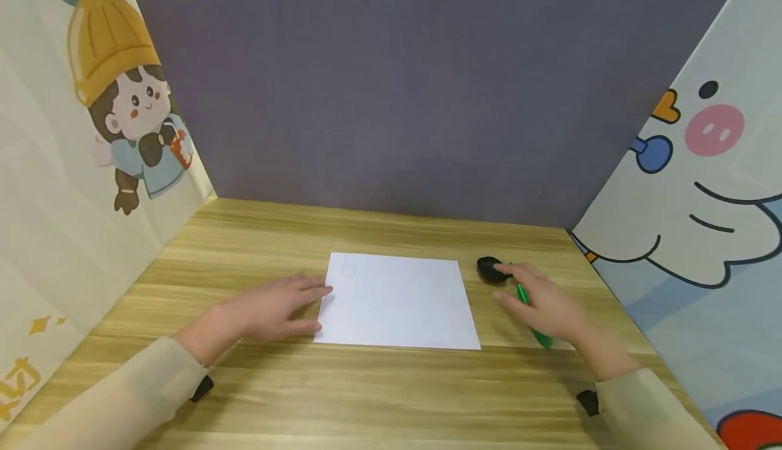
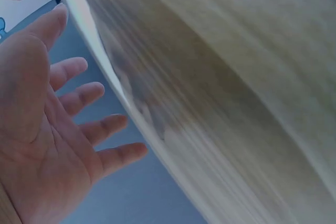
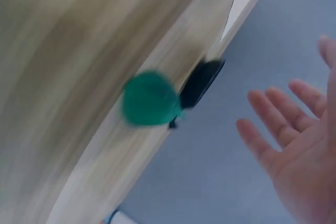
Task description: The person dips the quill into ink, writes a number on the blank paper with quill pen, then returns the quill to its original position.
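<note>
A white sheet of paper [image 1: 397,301] lies flat in the middle of the wooden table [image 1: 256,246], with a faint small circle near its far left corner. My left hand [image 1: 275,309] rests flat on the table, fingertips at the sheet's left edge; the left wrist view shows its palm [image 2: 47,135] open with fingers spread. My right hand [image 1: 537,297] is open just right of the paper, above a green pen [image 1: 542,336], with a fingertip at a small black round object [image 1: 487,269]. The right wrist view shows the pen's green end [image 3: 149,99], the black object [image 3: 202,82] and straight fingers [image 3: 283,124].
A grey panel [image 1: 397,83] closes the back of the table. Cartoon-printed panels stand along the left side [image 1: 91,131] and the right side [image 1: 702,199]. Bare wood lies in front of the paper and behind it.
</note>
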`<state>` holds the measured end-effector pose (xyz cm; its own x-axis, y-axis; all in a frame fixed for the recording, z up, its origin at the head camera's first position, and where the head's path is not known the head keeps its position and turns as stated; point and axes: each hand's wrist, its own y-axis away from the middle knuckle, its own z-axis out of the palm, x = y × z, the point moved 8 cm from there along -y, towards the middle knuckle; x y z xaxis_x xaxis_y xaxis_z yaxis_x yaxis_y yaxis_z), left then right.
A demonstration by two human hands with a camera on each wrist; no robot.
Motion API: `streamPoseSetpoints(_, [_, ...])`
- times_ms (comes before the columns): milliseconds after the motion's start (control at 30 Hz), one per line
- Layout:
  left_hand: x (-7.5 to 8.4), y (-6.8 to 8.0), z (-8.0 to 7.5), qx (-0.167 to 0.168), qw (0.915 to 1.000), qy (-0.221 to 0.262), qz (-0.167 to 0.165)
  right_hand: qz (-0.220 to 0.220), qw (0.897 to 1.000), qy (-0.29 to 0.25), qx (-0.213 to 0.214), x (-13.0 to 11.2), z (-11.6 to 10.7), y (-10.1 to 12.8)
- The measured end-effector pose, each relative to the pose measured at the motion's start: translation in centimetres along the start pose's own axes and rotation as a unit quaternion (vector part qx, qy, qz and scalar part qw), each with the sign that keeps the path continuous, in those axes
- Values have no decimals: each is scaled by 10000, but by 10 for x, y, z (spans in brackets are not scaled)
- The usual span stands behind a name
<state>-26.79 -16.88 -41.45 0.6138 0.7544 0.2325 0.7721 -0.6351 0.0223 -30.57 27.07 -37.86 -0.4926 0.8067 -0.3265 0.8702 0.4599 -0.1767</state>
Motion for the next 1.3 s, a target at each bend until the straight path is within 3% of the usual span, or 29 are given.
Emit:
streamPoseSetpoints(267, [2,1,6,-209,9996,55,197,590,9979,-216,-121,50,-17,1])
streamPoseSetpoints(500, [3,-1,10,-280,9991,52,324,826,9950,-320,-457,88,-15,1])
streamPoseSetpoints(1300, [7,-6,7,-147,9985,51,530,1111,9845,-956,-962,129,0,-20])
